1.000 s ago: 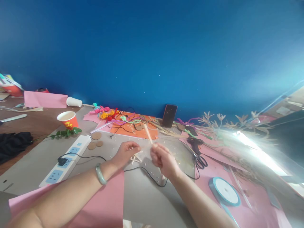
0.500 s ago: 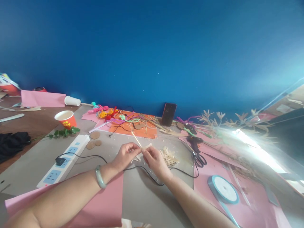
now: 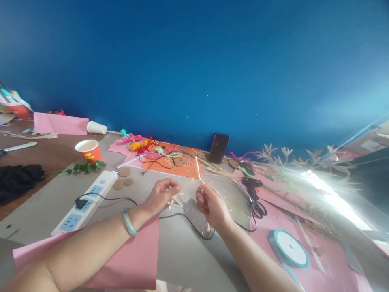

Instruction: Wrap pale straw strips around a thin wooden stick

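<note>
My right hand [image 3: 213, 205] is closed around a thin pale stick [image 3: 197, 168], which stands nearly upright. Its upper end rises above my thumb, and a whitish lower end shows beneath the fist. To the left, my left hand [image 3: 162, 196], with a pale green bangle on the wrist, pinches a pale, blurred strip [image 3: 187, 185] pointing toward the stick. A gap separates the two hands. Below my left fingertips lie a few loose pale strips [image 3: 174, 202] on the grey board. My right hand mostly hides the pile of strips behind it.
A white power strip [image 3: 86, 202] with a plugged-in black cable lies left, near a red paper cup [image 3: 88, 151]. A phone [image 3: 219, 148] leans on the blue wall. Right are a glue gun [image 3: 251, 184], scissors [image 3: 258, 209] and a ribbon roll [image 3: 288, 248]. Pink paper [image 3: 127, 259] lies in front.
My hands have come apart. The stick has passed from between both hands into my right fist, which moved right and turned the stick more upright. The view has shifted slightly.
</note>
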Motion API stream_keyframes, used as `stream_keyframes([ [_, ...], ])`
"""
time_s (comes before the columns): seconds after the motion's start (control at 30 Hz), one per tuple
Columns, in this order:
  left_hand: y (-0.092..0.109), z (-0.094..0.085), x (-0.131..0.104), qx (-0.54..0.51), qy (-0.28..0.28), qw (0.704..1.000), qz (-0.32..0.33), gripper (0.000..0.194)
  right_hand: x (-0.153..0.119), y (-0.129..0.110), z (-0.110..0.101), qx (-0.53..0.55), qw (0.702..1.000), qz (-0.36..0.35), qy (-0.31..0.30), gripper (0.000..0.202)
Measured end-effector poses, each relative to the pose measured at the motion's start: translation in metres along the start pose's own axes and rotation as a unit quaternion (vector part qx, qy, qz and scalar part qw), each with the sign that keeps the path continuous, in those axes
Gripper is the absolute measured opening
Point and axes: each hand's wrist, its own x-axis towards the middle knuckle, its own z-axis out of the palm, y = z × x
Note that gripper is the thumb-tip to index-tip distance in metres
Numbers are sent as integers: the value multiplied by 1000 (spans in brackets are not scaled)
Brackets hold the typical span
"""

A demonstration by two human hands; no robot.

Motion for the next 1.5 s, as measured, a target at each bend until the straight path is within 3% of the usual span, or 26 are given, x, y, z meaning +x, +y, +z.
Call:
stream_keyframes([
  [0.27, -6, 5, -2, 51, 14, 999, -1, 27, -12, 15, 22, -189, 980, -49, -26, 39],
  [0.37, -3, 5, -4, 64, 8, 998, 12, 27, -14, 12, 23, -177, 983, -52, -22, 39],
  [0.57, 3, 3, -4, 73, 15, 996, 42, 23, -7, 8, 11, -30, 996, 43, -70, 40],
  [0.7, 4, 3, -3, 44, 25, 998, 25, 26, 0, 14, 8, 32, 998, 40, -27, 41],
  [0.8, 3, 4, -4, 39, 21, 999, 19, 27, -1, 19, 12, -7, 999, 36, -15, 42],
  [1.03, -5, 2, -3, 80, 5, 997, 18, 27, -18, 12, 27, -152, 986, -20, -62, 41],
  [1.2, -2, 5, -3, 98, 15, 994, 45, 26, -19, 11, 28, -198, 978, -36, -52, 46],
  [1.33, 5, 5, -5, 92, 1, 995, 42, 26, -17, 10, 23, -171, 982, -24, -72, 47],
  [1.5, 8, 0, -4, 80, 2, 995, 66, 27, -11, 2, 12, -53, 995, 10, -79, 43],
])
